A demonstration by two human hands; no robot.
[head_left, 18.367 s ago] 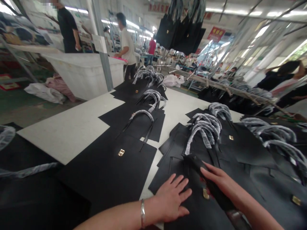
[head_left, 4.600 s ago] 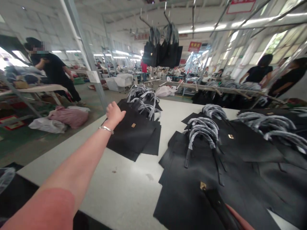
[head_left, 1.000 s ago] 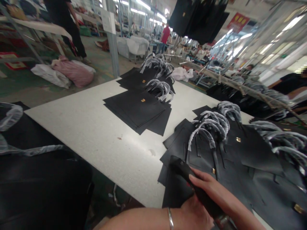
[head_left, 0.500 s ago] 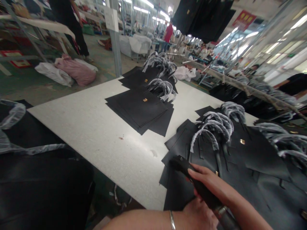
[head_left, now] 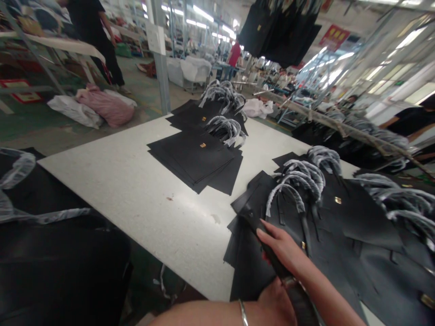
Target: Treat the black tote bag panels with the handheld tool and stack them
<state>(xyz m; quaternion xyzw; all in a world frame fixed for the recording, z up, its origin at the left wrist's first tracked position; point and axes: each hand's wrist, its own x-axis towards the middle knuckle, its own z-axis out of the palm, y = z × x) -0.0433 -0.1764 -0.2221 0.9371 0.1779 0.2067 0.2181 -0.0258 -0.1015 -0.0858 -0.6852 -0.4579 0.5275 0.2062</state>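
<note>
My right hand [head_left: 285, 251] is closed round a long black hand tool [head_left: 255, 226], its index finger lying along the top. The tool's tip rests at the left edge of the nearest black bag [head_left: 340, 235] in an overlapping stack on the right of the white table [head_left: 118, 181]. The bags have handles wrapped in white film [head_left: 288, 190] and small gold clasps [head_left: 337, 200]. My left hand [head_left: 272, 303], with a bracelet on the wrist, sits at the bottom edge against the bag's near corner. Its fingers are hidden.
A second stack of flat black bags [head_left: 200, 156] lies mid-table, with more behind it [head_left: 204, 113]. Black bags with film-wrapped handles fill the near left [head_left: 50, 253]. Bags hang overhead [head_left: 278, 31]. A person in black [head_left: 95, 27] stands far left beside sacks on the floor [head_left: 105, 106].
My right hand has slid the tool slightly forward and left along the bag's edge. My left hand stays low at the bottom of the view.
</note>
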